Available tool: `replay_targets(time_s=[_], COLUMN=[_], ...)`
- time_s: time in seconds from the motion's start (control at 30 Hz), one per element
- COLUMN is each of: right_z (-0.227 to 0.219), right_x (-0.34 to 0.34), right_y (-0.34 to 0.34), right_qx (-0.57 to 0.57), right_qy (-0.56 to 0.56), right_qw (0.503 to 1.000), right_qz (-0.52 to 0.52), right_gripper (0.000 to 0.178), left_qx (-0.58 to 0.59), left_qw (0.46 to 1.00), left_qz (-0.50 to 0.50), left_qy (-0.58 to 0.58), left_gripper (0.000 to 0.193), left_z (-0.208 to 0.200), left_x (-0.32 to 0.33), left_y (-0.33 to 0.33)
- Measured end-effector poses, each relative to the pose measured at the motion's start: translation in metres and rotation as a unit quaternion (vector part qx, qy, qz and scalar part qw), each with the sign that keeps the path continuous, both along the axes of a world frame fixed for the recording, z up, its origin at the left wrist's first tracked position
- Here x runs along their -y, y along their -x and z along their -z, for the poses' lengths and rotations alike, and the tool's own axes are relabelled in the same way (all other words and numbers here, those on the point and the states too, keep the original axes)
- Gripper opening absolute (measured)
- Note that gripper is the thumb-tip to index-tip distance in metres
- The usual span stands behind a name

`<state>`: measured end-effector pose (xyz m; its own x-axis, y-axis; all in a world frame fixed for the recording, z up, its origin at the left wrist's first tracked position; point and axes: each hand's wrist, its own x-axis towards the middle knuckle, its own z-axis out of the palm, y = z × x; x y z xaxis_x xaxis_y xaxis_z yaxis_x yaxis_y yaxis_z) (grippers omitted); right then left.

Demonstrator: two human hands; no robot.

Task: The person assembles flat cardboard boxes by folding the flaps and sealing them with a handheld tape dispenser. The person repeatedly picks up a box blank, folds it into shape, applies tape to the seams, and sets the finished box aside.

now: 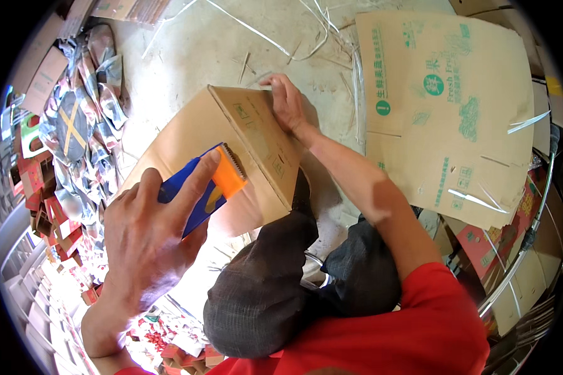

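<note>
Our left hand (pixel 145 228) clasps the tape dispenser (pixel 228 180); just beyond that grip sits the box (pixel 256 140), our right hand (pixel 289 107), unclenched, against its side. Taping seems in hand; next needs firm bracing.

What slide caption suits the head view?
Left hand holds a blue-and-orange tape dispenser over a cardboard box; right hand rests against the box.

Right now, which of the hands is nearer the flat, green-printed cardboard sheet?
The right hand, at the carton's side facing the sheet; the left hand, holding the tape dispenser, is farther left.
</note>
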<state>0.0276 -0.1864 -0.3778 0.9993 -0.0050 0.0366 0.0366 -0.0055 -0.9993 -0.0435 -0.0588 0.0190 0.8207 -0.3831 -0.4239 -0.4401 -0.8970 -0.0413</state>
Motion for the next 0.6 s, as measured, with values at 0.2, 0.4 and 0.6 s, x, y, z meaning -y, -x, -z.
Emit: replay_targets(time_s=[0.2, 0.4, 0.6], right_z=[-0.023, -0.158, -0.231], right_x=[0.031, 0.052, 0.037], right_y=[0.01, 0.031, 0.069], right_qx=[0.169, -0.082, -0.23], right_qy=[0.401, 0.126, 0.107], right_qw=[0.899, 0.985, 0.961], right_qz=[0.048, -0.083, -0.113], right_gripper=[0.032, 0.042, 0.045], left_qx=[-0.011, 0.047, 0.193], left_qw=[1.0, 0.995, 0.964], left_qz=[0.004, 0.025, 0.092], left_qy=[-0.002, 0.08, 0.158], left_gripper=[0.07, 0.041, 0.017], left_z=[-0.006, 0.015, 0.021], left_x=[-0.003, -0.019, -0.024], left_y=[0.004, 0.012, 0.016])
